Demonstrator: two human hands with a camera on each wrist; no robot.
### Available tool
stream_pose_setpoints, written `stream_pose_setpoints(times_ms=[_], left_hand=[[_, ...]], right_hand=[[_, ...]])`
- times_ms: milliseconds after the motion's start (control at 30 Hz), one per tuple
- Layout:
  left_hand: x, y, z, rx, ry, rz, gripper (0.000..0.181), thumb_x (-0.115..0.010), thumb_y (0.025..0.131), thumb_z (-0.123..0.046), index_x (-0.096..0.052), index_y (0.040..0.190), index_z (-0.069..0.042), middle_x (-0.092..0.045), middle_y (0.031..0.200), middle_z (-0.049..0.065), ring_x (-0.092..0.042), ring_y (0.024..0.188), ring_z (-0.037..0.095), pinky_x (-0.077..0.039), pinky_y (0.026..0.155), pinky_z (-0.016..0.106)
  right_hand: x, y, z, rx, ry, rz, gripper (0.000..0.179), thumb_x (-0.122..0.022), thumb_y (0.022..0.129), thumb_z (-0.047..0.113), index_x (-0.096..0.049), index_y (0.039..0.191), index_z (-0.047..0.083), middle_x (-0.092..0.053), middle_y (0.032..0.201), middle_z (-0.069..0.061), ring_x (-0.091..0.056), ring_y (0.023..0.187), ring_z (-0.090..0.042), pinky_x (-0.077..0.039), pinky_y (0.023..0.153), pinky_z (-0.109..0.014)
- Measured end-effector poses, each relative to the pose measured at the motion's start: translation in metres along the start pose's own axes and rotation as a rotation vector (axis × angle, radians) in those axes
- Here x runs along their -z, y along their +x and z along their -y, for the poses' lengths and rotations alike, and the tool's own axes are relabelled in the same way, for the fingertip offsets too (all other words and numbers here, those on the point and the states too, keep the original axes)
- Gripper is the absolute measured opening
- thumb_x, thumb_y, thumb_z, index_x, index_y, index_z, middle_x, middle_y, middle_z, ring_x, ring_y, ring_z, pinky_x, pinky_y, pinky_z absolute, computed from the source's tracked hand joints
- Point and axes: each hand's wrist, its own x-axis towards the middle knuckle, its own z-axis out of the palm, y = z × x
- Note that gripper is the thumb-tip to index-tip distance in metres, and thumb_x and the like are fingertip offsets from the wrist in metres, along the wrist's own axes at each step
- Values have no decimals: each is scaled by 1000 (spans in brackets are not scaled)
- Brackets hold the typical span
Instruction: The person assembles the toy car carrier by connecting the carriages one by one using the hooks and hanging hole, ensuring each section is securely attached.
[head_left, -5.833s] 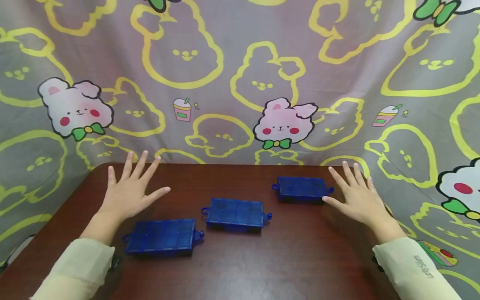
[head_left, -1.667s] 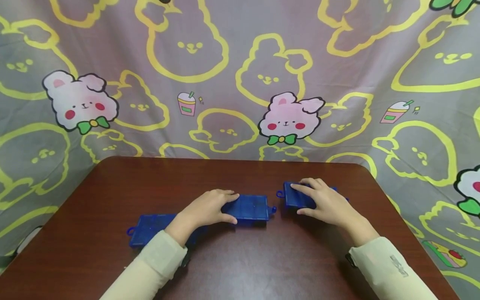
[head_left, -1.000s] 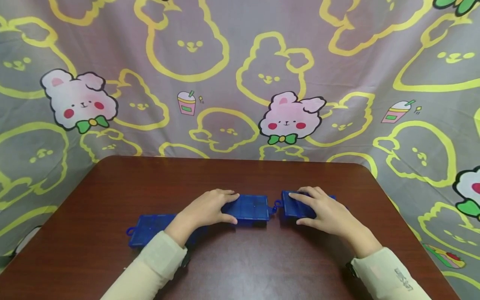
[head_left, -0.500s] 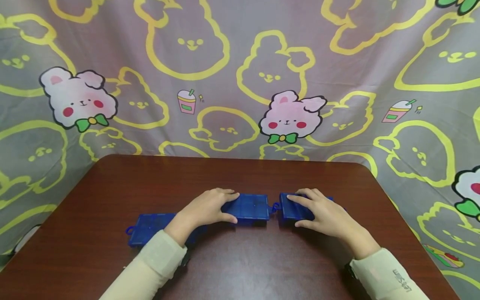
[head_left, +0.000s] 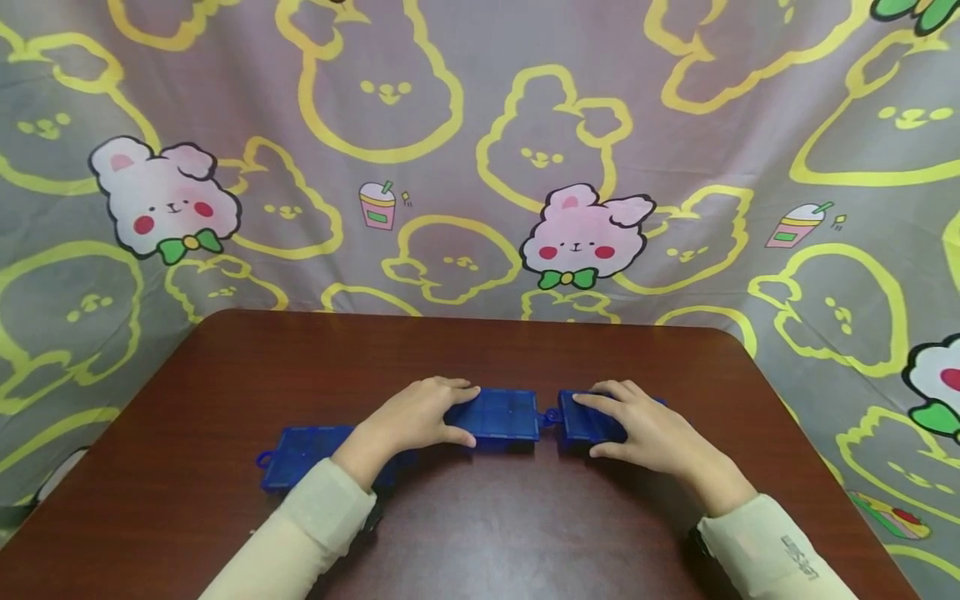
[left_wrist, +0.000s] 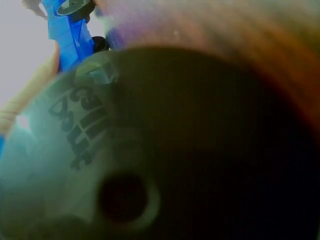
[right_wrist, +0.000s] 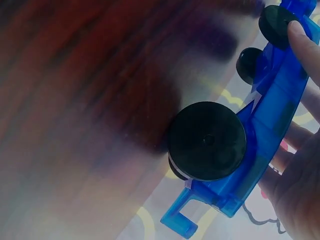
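Three translucent blue toy train wagons with black wheels stand on the table. My left hand (head_left: pixel 416 417) grips the middle wagon (head_left: pixel 506 414) by its left part, thumb along the near side. My right hand (head_left: pixel 645 425) holds the right wagon (head_left: pixel 588 421), fingers over the far side and thumb at the near side. Between them, the right wagon's coupling ring (head_left: pixel 552 416) overlaps the middle wagon's hook. Behind my left forearm, the left wagon (head_left: pixel 303 454) is partly hidden. The right wrist view shows a black wheel (right_wrist: pixel 207 140) under the held wagon.
The brown table (head_left: pixel 480 517) has rounded far corners. A patterned curtain (head_left: pixel 450 183) hangs behind it and along both sides. A large dark round surface with lettering (left_wrist: pixel 85 125) blocks most of the left wrist view.
Both hands were spread open and now hold wagons. The right wagon has moved left and nearer, bringing its ring to the middle wagon's hook. During the last half second, little has shifted.
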Motion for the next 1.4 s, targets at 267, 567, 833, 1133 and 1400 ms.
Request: stream_pose_setpoints(times_ms=[267,567,833,1133,1400], left_hand=[[0,1,0,-2,-2,-4,76,-77,82,-48,-53,144,-12,-51,150,15,-49,138,33,-42,112,52],[0,4,-5,23,4,28,77,-76,83,-48,-50,147,-12,-48,152,15,-47,139,32,-42,112,51],[3,4,-7,21,6,51,77,-75,85,-47,-49,148,-11,-48,152,14,-47,140,30,-42,113,49],[11,-7,-1,26,-16,76,76,-71,90,-45,-41,152,-13,-39,158,12,-40,145,32,-37,116,51],[29,-28,10,-18,-15,43,74,-70,91,-43,-42,152,-11,-40,158,10,-37,147,32,-37,115,52]], right_hand=[[0,1,-2,17,14,14,71,-82,78,45,-57,141,23,-56,135,-11,-51,121,-29,-58,84,-48],[2,1,-3,-3,46,38,71,-83,79,41,-56,142,23,-54,138,-13,-49,125,-32,-56,90,-52],[6,0,-2,-23,57,67,70,-81,81,41,-54,143,23,-51,143,-14,-47,129,-35,-55,92,-54],[13,5,8,-23,116,31,77,-81,81,40,-48,148,22,-50,145,-12,-47,133,-33,-53,96,-53],[12,17,18,-10,201,13,79,-80,84,38,-43,151,21,-48,149,-13,-45,136,-35,-50,100,-56]])
